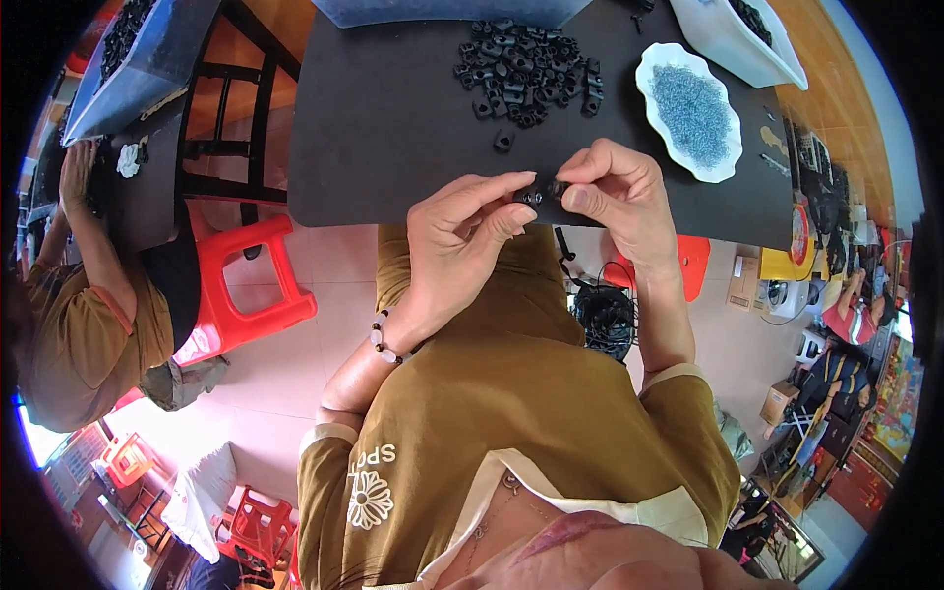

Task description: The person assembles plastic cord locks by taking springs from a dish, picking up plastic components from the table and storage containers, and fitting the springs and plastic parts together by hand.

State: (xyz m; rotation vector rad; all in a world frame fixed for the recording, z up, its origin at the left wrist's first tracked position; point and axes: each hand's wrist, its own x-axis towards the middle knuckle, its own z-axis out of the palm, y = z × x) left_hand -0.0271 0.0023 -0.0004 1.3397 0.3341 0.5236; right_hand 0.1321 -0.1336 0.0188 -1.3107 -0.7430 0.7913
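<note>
Above the near edge of a dark table (379,128), my left hand (462,236) pinches a small black plastic piece (532,198) with holes in it between thumb and fingertips. Close beside it, my right hand (621,202) grips another small black piece (558,188), mostly covered by the fingers. A narrow gap seems to separate the two pieces. Beyond my hands lies a heap of similar black plastic pieces (521,74), with one single piece (504,141) nearer to me. To the right stands a white scalloped dish (647,64) full of tiny shiny bits (690,113), perhaps springs.
A white bin (787,69) with black parts sits at the back right, and a blue translucent bin (442,10) at the far edge. On the left, a co-worker's arm (103,241) reaches over another table, near a red stool (265,290).
</note>
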